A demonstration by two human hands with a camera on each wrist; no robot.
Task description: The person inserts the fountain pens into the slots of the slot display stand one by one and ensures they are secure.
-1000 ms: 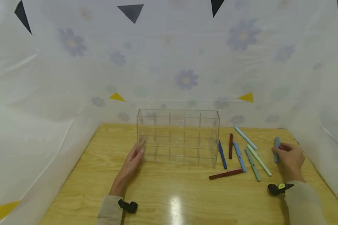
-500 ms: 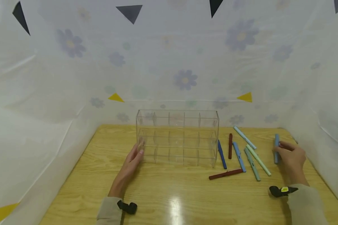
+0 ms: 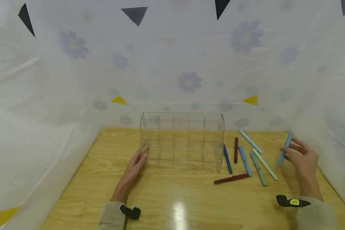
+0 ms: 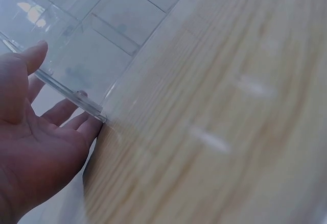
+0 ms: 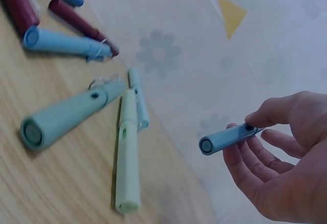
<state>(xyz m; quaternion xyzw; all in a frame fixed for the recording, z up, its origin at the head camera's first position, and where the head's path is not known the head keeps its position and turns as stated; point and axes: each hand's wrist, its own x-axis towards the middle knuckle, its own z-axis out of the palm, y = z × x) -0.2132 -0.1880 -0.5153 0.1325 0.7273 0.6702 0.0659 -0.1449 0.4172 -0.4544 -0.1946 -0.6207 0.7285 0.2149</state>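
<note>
A clear plastic organizer (image 3: 182, 150) divided into several compartments stands upright on the wooden table. My left hand (image 3: 134, 166) grips its left side, thumb in front and fingers behind; the left wrist view shows the hand (image 4: 43, 137) around the panel edge. My right hand (image 3: 306, 161) pinches a blue pen (image 3: 289, 139) near the table's right side. In the right wrist view the thumb and fingers hold this pen (image 5: 225, 139) by its middle, its round end facing the camera, tilted off the tabletop.
Between organizer and right hand lie several pens: a dark blue pen (image 3: 227, 159), two dark red ones, such as the front pen (image 3: 231, 179), a light blue pen (image 3: 245, 161), a pale blue pen (image 3: 250, 141), a grey-green pen (image 3: 258, 168) and a pale green pen (image 3: 264, 164). White flowered sheeting (image 3: 161, 64) surrounds the table.
The right hand has raised the blue pen from the table and tilted it, shifting slightly right. My left hand and the organizer have stayed put.
</note>
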